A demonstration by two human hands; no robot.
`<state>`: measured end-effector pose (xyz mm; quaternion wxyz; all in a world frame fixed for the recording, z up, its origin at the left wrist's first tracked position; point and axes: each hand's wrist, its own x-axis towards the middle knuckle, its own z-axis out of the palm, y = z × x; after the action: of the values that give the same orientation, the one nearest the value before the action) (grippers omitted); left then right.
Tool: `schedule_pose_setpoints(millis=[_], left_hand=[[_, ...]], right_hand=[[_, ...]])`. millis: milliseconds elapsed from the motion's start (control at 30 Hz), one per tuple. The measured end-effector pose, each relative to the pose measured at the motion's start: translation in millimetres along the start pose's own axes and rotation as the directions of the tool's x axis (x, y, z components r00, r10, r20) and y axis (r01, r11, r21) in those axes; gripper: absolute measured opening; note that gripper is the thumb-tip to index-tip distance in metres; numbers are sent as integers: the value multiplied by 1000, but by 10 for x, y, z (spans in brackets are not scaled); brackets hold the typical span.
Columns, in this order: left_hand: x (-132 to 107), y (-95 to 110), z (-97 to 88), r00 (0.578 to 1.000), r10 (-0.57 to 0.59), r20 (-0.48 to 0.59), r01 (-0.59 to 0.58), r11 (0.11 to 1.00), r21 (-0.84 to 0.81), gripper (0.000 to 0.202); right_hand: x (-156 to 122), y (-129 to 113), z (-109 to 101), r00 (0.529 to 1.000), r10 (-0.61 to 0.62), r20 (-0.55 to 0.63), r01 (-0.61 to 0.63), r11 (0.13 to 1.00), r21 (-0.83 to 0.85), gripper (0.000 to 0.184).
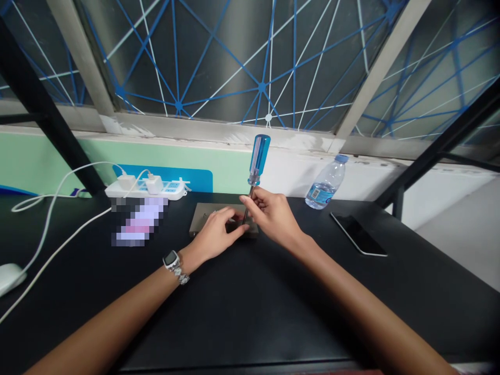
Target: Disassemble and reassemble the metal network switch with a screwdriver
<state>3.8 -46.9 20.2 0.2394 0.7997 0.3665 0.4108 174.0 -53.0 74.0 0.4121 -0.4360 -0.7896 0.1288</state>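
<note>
A screwdriver (pixel 260 156) with a clear blue-striped handle stands nearly upright, handle up. My right hand (pixel 273 211) is closed, thumb and fingers pinching its metal shaft just below the handle. The shaft's lower end meets a flat grey-brown box (pixel 200 214) lying on the black desk. Over this box lies my left hand (pixel 219 232), a watch (pixel 172 259) and a chain bracelet on its wrist. Its thumb and forefinger curve together about the foot of the shaft. What they pinch there, and the screwdriver's tip, are hidden.
Behind on the left is a white power strip (pixel 177 192) with plugs and cables. A blurred-out patch (pixel 140 224) lies before it. To the right stand a water bottle (pixel 326 182) and a phone (pixel 359 234). A white mouse (pixel 11 278) sits far left.
</note>
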Motion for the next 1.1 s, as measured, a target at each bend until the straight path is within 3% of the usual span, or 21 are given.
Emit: schedule_pose_setpoints(millis=[167, 300, 467, 567, 667, 800, 933, 1100], left_hand=[[18, 18, 102, 988, -76, -132, 57, 989, -138, 16], [30, -30, 123, 984, -118, -130, 78, 959, -274, 13], [26, -51, 86, 992, -118, -44, 95, 930, -355, 13], [30, -53, 60, 997, -75, 22, 78, 925, -372, 15], [39, -64, 44, 998, -42, 55, 58, 947, -317, 21], [33, -52, 58, 998, -28, 49, 40, 961, -275, 20], [11, 6, 118, 992, -86, -92, 61, 967, -247, 21], [10, 9, 172, 973, -124, -196, 73, 966, -247, 21]], right_hand=[[12, 37, 66, 997, 33, -68, -30, 998, 49, 34], [18, 13, 81, 995, 64, -77, -59, 996, 69, 34], [15, 4, -5, 996, 64, 70, -72, 990, 119, 23], [7, 40, -55, 980, 65, 187, -112, 962, 250, 25], [-3, 73, -70, 971, 49, 233, -137, 914, 382, 27], [-10, 90, -45, 981, 75, 177, -141, 906, 399, 20], [-7, 96, -4, 995, 91, 41, -100, 940, 325, 9], [-14, 110, 76, 989, 127, -72, -98, 943, 318, 16]])
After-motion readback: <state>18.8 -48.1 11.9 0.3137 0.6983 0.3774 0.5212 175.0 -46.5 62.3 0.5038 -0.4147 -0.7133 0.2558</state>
